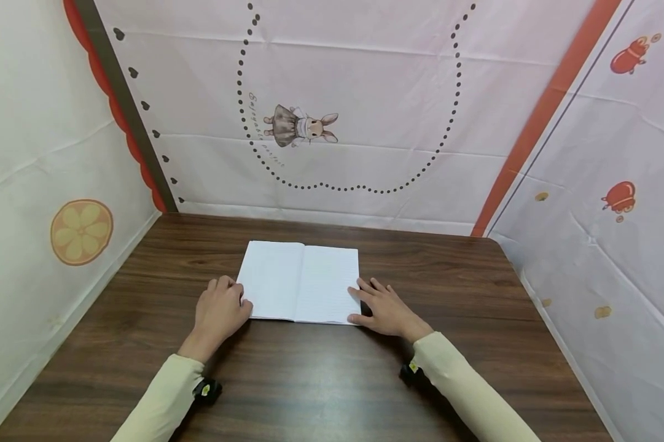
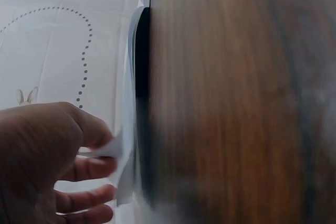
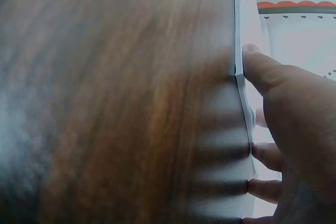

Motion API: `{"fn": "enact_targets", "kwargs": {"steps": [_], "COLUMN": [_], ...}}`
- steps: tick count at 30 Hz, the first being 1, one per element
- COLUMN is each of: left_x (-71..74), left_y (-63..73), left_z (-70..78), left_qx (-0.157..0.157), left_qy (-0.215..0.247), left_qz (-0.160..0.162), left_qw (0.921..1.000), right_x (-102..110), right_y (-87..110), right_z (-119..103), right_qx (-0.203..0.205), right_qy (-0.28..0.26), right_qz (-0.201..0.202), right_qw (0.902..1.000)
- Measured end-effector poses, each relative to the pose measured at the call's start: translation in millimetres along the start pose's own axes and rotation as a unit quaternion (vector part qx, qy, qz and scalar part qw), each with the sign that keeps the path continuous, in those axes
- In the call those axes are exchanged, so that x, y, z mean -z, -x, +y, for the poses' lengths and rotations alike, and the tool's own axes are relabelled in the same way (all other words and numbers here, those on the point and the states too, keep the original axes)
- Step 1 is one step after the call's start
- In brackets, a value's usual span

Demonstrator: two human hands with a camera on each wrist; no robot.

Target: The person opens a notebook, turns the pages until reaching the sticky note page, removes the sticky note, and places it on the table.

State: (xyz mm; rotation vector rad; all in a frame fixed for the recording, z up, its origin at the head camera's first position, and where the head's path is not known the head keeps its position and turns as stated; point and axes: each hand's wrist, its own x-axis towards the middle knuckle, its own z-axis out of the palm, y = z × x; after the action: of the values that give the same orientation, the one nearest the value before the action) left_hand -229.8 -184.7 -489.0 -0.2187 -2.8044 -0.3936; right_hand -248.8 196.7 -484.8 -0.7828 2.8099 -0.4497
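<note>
An open notebook [image 1: 326, 285] with white lined pages lies flat on the wooden table. At its left edge, my left hand [image 1: 218, 313] has curled fingers; the left wrist view shows its thumb and forefinger pinching a lifted page corner [image 2: 111, 148]. My right hand [image 1: 386, 309] rests over the notebook's lower right edge with spread fingers. In the right wrist view the thumb [image 3: 260, 66] lies on the page near the edge, while other fingertips touch the side and the table.
The brown wood table [image 1: 320, 380] stretches around the notebook. Pale printed cloth walls [image 1: 354, 110] stand behind and at both sides, with a rabbit picture at the back. Each wrist wears a small black camera [image 1: 207, 390] over a light yellow sleeve.
</note>
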Motion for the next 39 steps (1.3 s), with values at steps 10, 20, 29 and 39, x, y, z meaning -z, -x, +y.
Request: {"fn": "enact_targets", "kwargs": {"steps": [10,20,29,39], "left_x": [-2.3,-0.7,6.8,13.0], "left_y": [-1.2,-1.9,2.9,3.3], "left_z": [-1.4,-4.3,-12.6,-21.7], "left_qx": [0.044,-0.101,-0.161,-0.127], "left_qy": [0.000,0.007,0.035,0.050], "left_qz": [-0.067,-0.079,-0.151,-0.186], "left_qw": [0.9968,0.9917,0.9746,0.9730], "right_x": [0.1,0.4,-0.8,-1.2], "right_y": [1.1,0.8,0.7,4.0], "right_z": [-0.6,1.0,4.1,9.0], "right_qx": [-0.002,-0.004,0.002,0.026], "right_qy": [-0.004,-0.003,-0.003,0.000], "right_qz": [0.001,0.000,0.008,-0.003], "right_qw": [1.0000,1.0000,1.0000,0.9997]}}
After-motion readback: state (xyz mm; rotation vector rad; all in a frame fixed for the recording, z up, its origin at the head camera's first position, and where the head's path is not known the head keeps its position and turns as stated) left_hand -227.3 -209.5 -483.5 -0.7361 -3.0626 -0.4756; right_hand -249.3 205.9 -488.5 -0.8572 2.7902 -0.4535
